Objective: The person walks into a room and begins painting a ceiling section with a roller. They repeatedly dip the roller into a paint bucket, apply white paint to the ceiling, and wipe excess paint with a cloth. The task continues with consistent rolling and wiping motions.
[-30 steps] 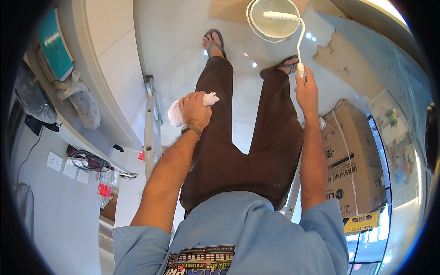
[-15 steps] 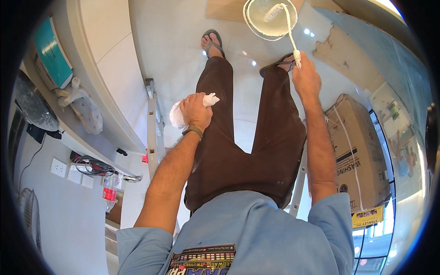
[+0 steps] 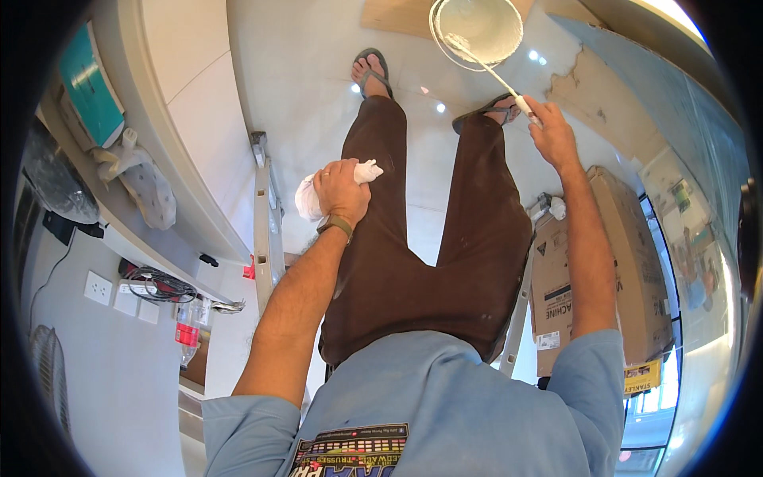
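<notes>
My right hand (image 3: pixel 554 138) grips the pale handle of a small paint roller (image 3: pixel 494 74). Its thin shaft runs up and left to the paint-coated roller head, which sits at the left side of a round paint bucket (image 3: pixel 509 41) on the floor. Pale paint coats the inside of the bucket. Closed around a bunched white cloth (image 3: pixel 307 199), my left hand (image 3: pixel 340 191) rests on my left thigh; a twisted end of the cloth pokes out beyond the thumb side.
Stepladder rails (image 3: pixel 263 215) flank my legs. A large cardboard box (image 3: pixel 628 254) stands at right beside plastic sheeting (image 3: pixel 636 63). On the left are a curved shelf (image 3: pixel 171 183), a power strip with coiled cables (image 3: pixel 163 285) and a fan (image 3: pixel 49 374). Flip-flops (image 3: pixel 369 67) are on my feet.
My right hand has swung outward to the right and slightly down. The roller has tilted, its head moving left and down to the bucket's left side. My left hand stays on the thigh.
</notes>
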The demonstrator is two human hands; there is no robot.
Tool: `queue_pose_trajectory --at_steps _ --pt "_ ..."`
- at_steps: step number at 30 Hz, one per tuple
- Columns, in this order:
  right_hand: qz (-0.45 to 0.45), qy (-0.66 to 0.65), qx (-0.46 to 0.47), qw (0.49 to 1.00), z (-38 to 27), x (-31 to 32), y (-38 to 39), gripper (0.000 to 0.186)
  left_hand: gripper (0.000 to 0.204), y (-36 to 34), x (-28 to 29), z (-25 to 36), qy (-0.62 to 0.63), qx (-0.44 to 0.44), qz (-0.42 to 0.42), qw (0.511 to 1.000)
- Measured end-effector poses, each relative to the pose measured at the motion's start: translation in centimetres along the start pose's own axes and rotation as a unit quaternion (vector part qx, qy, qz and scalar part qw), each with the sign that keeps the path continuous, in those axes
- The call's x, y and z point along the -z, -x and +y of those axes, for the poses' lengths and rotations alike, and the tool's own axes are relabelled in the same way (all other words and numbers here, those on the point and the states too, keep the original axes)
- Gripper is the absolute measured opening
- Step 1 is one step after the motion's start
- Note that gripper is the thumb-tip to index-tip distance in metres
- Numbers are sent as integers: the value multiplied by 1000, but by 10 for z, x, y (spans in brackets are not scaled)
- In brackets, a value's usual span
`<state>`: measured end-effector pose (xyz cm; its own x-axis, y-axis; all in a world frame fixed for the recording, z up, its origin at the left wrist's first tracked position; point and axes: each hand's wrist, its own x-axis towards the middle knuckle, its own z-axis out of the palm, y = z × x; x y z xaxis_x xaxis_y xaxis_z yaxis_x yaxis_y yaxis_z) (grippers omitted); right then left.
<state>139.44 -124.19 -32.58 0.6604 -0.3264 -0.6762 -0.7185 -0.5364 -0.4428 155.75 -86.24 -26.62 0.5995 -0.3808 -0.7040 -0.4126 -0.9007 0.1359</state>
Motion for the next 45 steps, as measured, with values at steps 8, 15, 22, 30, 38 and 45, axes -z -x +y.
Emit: queue_pose_trajectory --at_steps 8,15,22,30,38,45 --pt "45 -101 -20 994 -15 -46 -14 51 32 1 2 3 -4 0 -7 1000" --pt "52 -166 -40 984 -26 -42 3 52 33 0 -1 1 -11 4 -7 1000" --pt "91 -355 -132 921 -43 -74 -5 49 32 0 1 3 -16 -5 -4 1000" --pt "152 -268 -94 947 -71 -92 -9 49 34 2 -2 2 -11 6 -24 1000" --pt "195 -295 -146 924 -99 -79 5 47 34 -1 -2 5 -29 -16 -10 999" --pt "234 -290 -120 920 -108 -72 5 47 33 -4 -1 5 -17 -7 -16 1000"
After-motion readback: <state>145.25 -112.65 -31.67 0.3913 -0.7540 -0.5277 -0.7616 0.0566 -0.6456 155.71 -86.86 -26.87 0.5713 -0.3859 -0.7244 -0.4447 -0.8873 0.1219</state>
